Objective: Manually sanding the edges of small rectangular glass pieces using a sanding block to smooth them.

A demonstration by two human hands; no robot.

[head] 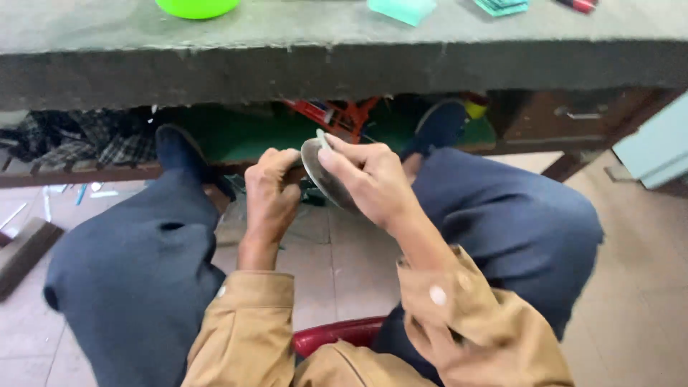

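Observation:
My right hand (369, 179) grips a thin, round grey disc (320, 172) by its rim, holding it on edge between my knees. A small pale piece (322, 137) sticks up at the disc's top by my fingertips. My left hand (271, 193) is curled closed against the disc's left side; what it pinches is hidden by the fingers. Both arms wear tan sleeves (247, 330). I sit on a red stool (337, 334), legs in dark blue trousers (136, 272).
A thick grey workbench edge (344, 68) spans the top, with a green bowl (197, 7) and teal items (401, 10) on it. Under it are a red tool (337, 115), checked cloth (93, 140) and a wooden drawer (573, 115). Tiled floor lies below.

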